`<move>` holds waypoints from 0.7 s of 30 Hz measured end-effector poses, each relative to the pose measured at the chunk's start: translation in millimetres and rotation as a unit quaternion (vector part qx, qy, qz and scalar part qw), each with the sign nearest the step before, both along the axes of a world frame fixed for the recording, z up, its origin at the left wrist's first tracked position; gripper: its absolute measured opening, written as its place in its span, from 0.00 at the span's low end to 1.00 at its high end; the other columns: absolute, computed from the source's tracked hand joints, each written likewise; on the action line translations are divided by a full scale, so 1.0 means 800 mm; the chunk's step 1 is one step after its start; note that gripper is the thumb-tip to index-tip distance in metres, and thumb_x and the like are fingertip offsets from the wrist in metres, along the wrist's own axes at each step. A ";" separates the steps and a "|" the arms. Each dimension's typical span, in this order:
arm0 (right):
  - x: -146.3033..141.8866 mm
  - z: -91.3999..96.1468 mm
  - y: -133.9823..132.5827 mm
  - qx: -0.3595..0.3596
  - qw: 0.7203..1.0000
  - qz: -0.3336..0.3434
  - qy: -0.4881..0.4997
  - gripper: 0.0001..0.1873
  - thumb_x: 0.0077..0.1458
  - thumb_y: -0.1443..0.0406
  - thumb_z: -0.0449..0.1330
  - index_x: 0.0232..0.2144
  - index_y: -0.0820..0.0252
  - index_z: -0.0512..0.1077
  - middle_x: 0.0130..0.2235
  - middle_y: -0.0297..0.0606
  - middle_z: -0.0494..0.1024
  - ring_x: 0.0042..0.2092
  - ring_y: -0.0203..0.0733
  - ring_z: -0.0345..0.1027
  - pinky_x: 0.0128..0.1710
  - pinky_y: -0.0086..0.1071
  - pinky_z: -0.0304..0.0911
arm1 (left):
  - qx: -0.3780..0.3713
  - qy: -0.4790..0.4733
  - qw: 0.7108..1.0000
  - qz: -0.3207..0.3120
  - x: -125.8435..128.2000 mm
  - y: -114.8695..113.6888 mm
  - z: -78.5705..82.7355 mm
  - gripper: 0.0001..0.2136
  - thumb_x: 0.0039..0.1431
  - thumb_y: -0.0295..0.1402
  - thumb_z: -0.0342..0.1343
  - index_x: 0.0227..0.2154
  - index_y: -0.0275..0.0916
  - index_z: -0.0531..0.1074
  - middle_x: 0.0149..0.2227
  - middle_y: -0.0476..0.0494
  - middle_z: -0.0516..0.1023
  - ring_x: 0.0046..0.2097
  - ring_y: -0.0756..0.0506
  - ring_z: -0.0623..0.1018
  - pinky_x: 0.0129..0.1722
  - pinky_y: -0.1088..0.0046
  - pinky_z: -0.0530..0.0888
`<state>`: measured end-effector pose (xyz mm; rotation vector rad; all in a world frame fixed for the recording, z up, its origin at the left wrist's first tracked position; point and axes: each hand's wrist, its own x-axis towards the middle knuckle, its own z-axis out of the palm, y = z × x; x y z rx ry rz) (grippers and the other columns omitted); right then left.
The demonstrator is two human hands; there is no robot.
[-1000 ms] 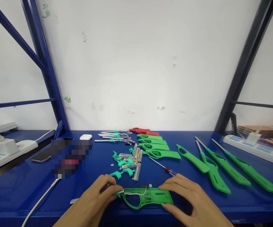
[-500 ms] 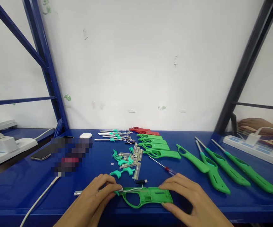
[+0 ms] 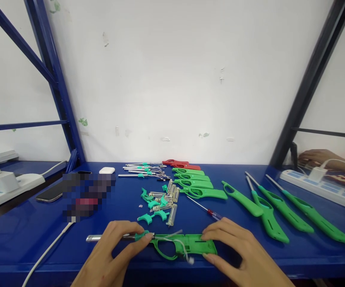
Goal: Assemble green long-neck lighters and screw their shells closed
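A green lighter handle half (image 3: pixel 200 244) lies open side up near the bench's front edge. My right hand (image 3: pixel 238 251) grips its wide end between thumb and fingers. My left hand (image 3: pixel 112 251) pinches the teal collar of a metal lighter nozzle (image 3: pixel 93 238) at the handle's narrow end. Loose wires (image 3: pixel 177 239) from the nozzle trail over the handle, their ends blurred. Just beyond are teal triggers (image 3: pixel 145 218) and several transparent fuel tanks (image 3: pixel 171 215). A screwdriver (image 3: pixel 214 215) rests past my right hand.
More metal nozzles (image 3: pixel 132 175) lie behind, beside green handle halves (image 3: pixel 204 184) and red ones (image 3: pixel 184 164). Green lighters with nozzles (image 3: pixel 318 219) are at right. A phone (image 3: pixel 49 193) and a white cable (image 3: pixel 47 253) lie left; a power strip (image 3: pixel 328 191) stands right, near another person's hand (image 3: pixel 317 156).
My left hand has shifted the nozzle slightly left and lifted its collar. The wires have swung, with an end now hanging across the handle's front edge. My right hand keeps its hold.
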<state>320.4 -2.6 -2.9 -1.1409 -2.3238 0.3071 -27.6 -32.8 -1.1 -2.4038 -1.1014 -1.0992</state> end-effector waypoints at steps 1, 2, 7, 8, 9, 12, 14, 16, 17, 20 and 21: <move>0.000 0.000 0.000 -0.003 1.000 0.000 0.000 0.12 0.70 0.51 0.62 0.50 0.43 0.80 0.52 0.34 0.84 0.56 0.50 0.79 0.69 0.54 0.64 | 0.001 -0.001 1.000 0.000 0.001 0.001 -0.001 0.26 0.71 0.18 0.45 0.59 0.53 0.75 0.48 0.44 0.81 0.47 0.47 0.83 0.48 0.75 0.81; 0.000 0.000 0.000 -0.007 1.000 0.000 0.000 0.13 0.70 0.50 0.62 0.50 0.43 0.80 0.52 0.34 0.83 0.56 0.50 0.79 0.70 0.54 0.63 | 0.002 -0.002 1.000 -0.001 0.001 0.002 -0.002 0.26 0.71 0.17 0.45 0.59 0.52 0.75 0.48 0.44 0.80 0.48 0.47 0.83 0.48 0.76 0.80; 0.002 -0.001 0.000 -0.029 1.000 -0.001 -0.004 0.14 0.70 0.48 0.61 0.50 0.42 0.80 0.53 0.34 0.83 0.56 0.50 0.79 0.71 0.54 0.61 | -0.011 -0.016 1.000 -0.014 0.000 0.008 -0.012 0.25 0.73 0.17 0.45 0.60 0.50 0.75 0.51 0.43 0.78 0.50 0.49 0.81 0.50 0.78 0.78; 0.003 -0.002 0.000 -0.029 1.000 -0.001 -0.004 0.14 0.70 0.48 0.61 0.50 0.42 0.80 0.53 0.34 0.83 0.56 0.50 0.79 0.71 0.54 0.61 | -0.019 -0.019 1.000 -0.016 0.000 0.009 -0.013 0.23 0.75 0.19 0.46 0.61 0.49 0.75 0.51 0.43 0.77 0.50 0.49 0.81 0.50 0.78 0.78; 0.004 -0.003 0.000 -0.029 1.000 0.000 -0.003 0.14 0.70 0.48 0.61 0.50 0.42 0.79 0.53 0.34 0.83 0.56 0.50 0.79 0.71 0.54 0.61 | -0.028 -0.019 0.999 -0.018 0.000 0.011 -0.015 0.22 0.76 0.21 0.46 0.62 0.49 0.74 0.51 0.42 0.77 0.50 0.49 0.81 0.50 0.79 0.78; 0.004 -0.005 0.001 -0.028 1.000 0.001 0.000 0.13 0.70 0.48 0.61 0.50 0.41 0.79 0.53 0.33 0.83 0.56 0.49 0.79 0.71 0.55 0.60 | -0.044 -0.012 0.998 -0.034 0.002 0.018 -0.013 0.17 0.79 0.26 0.46 0.62 0.47 0.72 0.51 0.42 0.78 0.49 0.50 0.82 0.48 0.81 0.79; 0.004 -0.005 0.001 -0.026 1.000 0.001 0.001 0.13 0.70 0.48 0.61 0.50 0.40 0.79 0.53 0.32 0.83 0.56 0.49 0.79 0.71 0.56 0.60 | -0.047 -0.011 0.998 -0.047 0.004 0.020 -0.010 0.16 0.80 0.28 0.46 0.61 0.46 0.73 0.49 0.43 0.78 0.48 0.51 0.83 0.48 0.82 0.78; 0.003 -0.005 0.001 -0.023 1.000 0.002 0.002 0.12 0.70 0.48 0.61 0.49 0.40 0.79 0.53 0.32 0.83 0.55 0.49 0.79 0.70 0.55 0.61 | -0.052 -0.016 0.997 -0.055 0.006 0.022 -0.008 0.15 0.81 0.29 0.46 0.60 0.46 0.73 0.48 0.44 0.79 0.47 0.51 0.83 0.47 0.84 0.78; 0.003 -0.005 0.001 -0.020 1.000 0.003 0.003 0.12 0.70 0.49 0.61 0.49 0.40 0.79 0.52 0.32 0.83 0.55 0.48 0.79 0.70 0.54 0.62 | -0.058 -0.018 0.997 -0.058 0.006 0.022 -0.008 0.15 0.80 0.28 0.45 0.60 0.46 0.73 0.48 0.44 0.79 0.47 0.51 0.83 0.47 0.84 0.78; 0.003 -0.005 0.002 -0.008 1.000 0.003 0.003 0.12 0.71 0.49 0.61 0.49 0.40 0.79 0.52 0.32 0.83 0.55 0.48 0.79 0.69 0.53 0.64 | -0.083 -0.017 0.995 -0.060 0.004 0.022 -0.012 0.19 0.77 0.23 0.44 0.62 0.46 0.72 0.49 0.43 0.79 0.47 0.51 0.83 0.47 0.83 0.78; 0.003 -0.006 0.003 -0.005 1.000 0.002 0.002 0.12 0.71 0.49 0.61 0.50 0.40 0.79 0.52 0.32 0.83 0.56 0.48 0.79 0.69 0.53 0.64 | -0.092 -0.015 0.994 -0.059 0.003 0.022 -0.013 0.20 0.76 0.21 0.44 0.62 0.46 0.72 0.50 0.43 0.79 0.47 0.51 0.83 0.47 0.83 0.78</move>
